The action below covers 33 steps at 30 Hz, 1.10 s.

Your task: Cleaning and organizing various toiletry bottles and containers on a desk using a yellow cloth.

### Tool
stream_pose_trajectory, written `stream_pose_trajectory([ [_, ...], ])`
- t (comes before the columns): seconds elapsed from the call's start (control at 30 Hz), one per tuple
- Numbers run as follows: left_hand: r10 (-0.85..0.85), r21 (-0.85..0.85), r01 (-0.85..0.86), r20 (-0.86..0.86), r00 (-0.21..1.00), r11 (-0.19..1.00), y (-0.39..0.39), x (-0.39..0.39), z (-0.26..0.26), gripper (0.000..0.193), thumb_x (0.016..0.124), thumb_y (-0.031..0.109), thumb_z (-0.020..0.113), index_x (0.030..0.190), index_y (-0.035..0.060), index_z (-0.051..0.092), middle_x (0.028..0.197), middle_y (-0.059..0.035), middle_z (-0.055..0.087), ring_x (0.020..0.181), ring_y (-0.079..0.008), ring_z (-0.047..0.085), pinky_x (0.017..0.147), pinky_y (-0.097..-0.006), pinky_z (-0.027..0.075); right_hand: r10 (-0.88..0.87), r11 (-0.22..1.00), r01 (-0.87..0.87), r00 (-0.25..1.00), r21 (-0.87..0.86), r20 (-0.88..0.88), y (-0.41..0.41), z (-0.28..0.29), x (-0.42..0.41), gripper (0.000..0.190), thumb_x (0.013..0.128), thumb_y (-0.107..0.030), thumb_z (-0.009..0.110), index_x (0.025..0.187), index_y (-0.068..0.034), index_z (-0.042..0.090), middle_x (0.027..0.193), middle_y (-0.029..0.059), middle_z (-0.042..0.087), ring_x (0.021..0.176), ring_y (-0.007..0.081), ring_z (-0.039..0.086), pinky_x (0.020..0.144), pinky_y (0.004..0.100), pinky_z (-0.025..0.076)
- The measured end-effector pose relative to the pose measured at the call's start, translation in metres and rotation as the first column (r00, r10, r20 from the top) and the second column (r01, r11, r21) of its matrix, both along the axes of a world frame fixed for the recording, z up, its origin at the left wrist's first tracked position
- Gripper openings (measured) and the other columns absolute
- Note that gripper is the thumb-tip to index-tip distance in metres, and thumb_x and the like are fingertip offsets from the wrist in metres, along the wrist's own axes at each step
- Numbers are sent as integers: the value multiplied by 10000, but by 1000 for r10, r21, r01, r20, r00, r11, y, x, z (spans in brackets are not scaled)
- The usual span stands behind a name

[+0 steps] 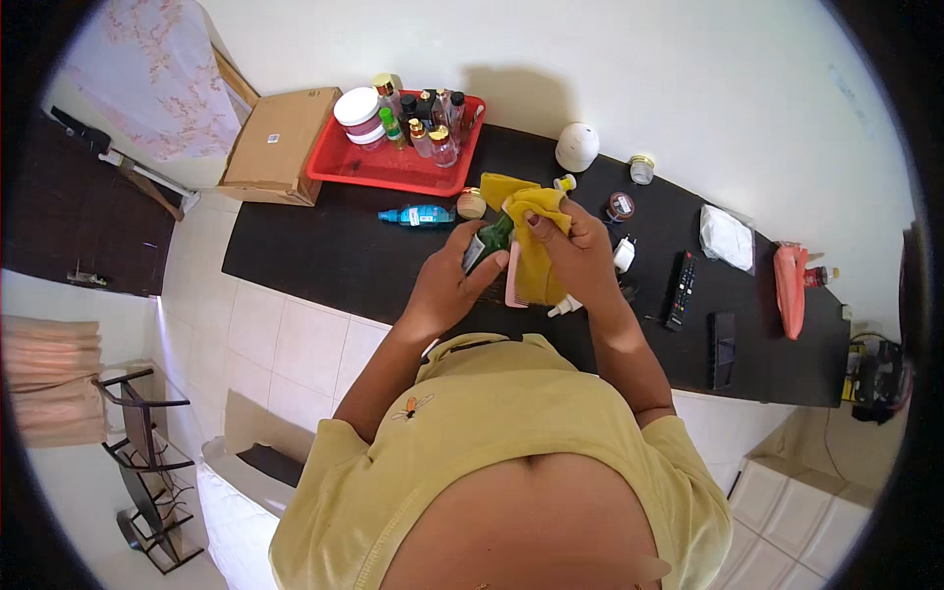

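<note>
My left hand [446, 284] grips a green bottle [495, 234] with a pale label, its neck tilted up to the right. In my right hand [582, 251] is a yellow cloth [537, 258], bunched around the top of the bottle, so the bottle's mouth is hidden. Part of the cloth hangs down over a pink comb [514, 284] on the dark tabletop [324, 251]. Just beyond my hands stand a small jar [471, 203] and a little yellow-and-white container [565, 183].
A red tray [391, 177] holds several bottles and a white-lidded tub [359, 114], beside a cardboard box [280, 147]. Left of my hands lies a blue spray bottle [418, 215]. To the right are a white charger [625, 254], a remote control [680, 291] and a white packet [726, 237].
</note>
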<state>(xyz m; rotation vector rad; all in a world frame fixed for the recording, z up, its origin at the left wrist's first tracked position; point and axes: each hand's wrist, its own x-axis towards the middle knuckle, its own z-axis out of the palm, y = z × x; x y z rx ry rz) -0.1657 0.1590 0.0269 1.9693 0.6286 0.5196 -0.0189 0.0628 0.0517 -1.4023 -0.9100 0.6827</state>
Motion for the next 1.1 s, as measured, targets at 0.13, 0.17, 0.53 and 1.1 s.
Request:
stream_pose_trajectory([
  [0.13,120,-295,36,494,861,955,14,1,-5,395,876,219,507,1175,9,356,953,-51,487,829,-113,480,765,-269,409,47,963,120,807,242,-588,17,1,-18,226,879,-165,536,1051,-18,546,919,27,602,777,86,573,668,230,460],
  [0.17,117,-299,43,496,861,953,17,3,-5,395,876,219,507,1175,9,356,953,-51,487,829,-113,480,765,-269,409,40,963,125,809,238,-587,22,0,-24,226,879,-165,536,1051,-18,546,919,27,602,777,86,573,668,230,460],
  [0.53,36,379,-252,493,870,890,73,-2,-12,486,828,303,563,1143,-12,368,1008,-149,422,965,-281,389,883,-435,266,175,984,-39,410,175,-895,67,-29,-59,230,912,-150,440,1109,-41,483,1051,93,569,941,186,579,838,331,469],
  [1.1,271,218,-250,-76,959,943,270,20,-103,373,690,196,679,965,-27,563,974,-222,578,936,-361,544,800,-414,420,-300,858,514,525,15,-796,24,-30,-34,264,899,-127,473,1122,13,464,1088,139,560,1003,236,564,882,369,454],
])
